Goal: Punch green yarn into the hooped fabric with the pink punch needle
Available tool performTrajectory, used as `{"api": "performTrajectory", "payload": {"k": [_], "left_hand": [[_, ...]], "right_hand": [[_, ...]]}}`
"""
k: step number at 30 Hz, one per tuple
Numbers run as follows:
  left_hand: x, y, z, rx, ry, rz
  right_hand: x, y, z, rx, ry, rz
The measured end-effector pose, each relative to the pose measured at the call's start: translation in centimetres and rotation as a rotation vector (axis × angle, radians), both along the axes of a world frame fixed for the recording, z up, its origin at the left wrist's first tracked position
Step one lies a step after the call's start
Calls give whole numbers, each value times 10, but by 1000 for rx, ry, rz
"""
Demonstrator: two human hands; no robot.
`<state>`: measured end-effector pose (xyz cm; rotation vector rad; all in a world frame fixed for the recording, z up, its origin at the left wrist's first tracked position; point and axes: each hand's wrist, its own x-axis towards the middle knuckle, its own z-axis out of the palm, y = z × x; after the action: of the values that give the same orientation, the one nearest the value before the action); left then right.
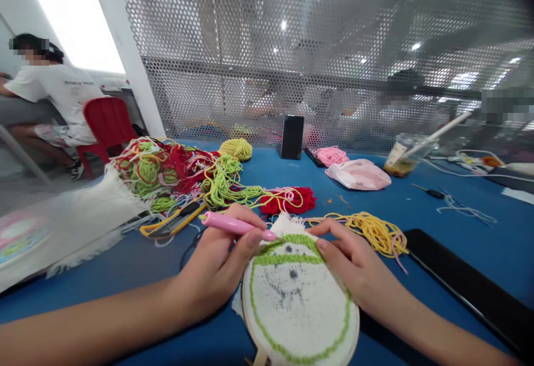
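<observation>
My left hand (217,260) grips a pink punch needle (233,225), and its tip rests near the top of the cloth. A round wooden embroidery hoop (296,313) lies on the blue table under my hands, stretching white cloth stitched with a green yarn outline and a faint dark drawing. My right hand (350,260) holds the hoop's upper right edge, with its fingers on the cloth. A tangle of yellow yarn (367,232) lies just beyond those fingers. The lower edge of the hoop runs out of view.
Tangled green, red and yellow yarn (167,174) spreads across the table (438,210), beside yellow scissors (171,221) and frayed cloth (70,227). Beyond stand an upright phone (292,137) and a plastic cup (406,154). A black tablet (471,282) lies right. A seated person (54,90) works far left by a red chair (107,127).
</observation>
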<state>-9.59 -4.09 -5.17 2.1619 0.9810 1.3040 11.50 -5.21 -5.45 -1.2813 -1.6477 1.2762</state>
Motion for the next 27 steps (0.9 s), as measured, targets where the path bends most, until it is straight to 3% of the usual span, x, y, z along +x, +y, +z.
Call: {"api": "performTrajectory", "payload": {"k": [10, 18, 27], "left_hand": [[11, 7, 6, -157, 161, -126], [-2, 2, -1, -95, -70, 30], [-3, 1, -5, -82, -170, -38]], "right_hand": [[-4, -2, 6, 37, 25, 49], [-1, 1, 0, 17, 14, 27], [-1, 3, 3, 12, 38, 29]]}}
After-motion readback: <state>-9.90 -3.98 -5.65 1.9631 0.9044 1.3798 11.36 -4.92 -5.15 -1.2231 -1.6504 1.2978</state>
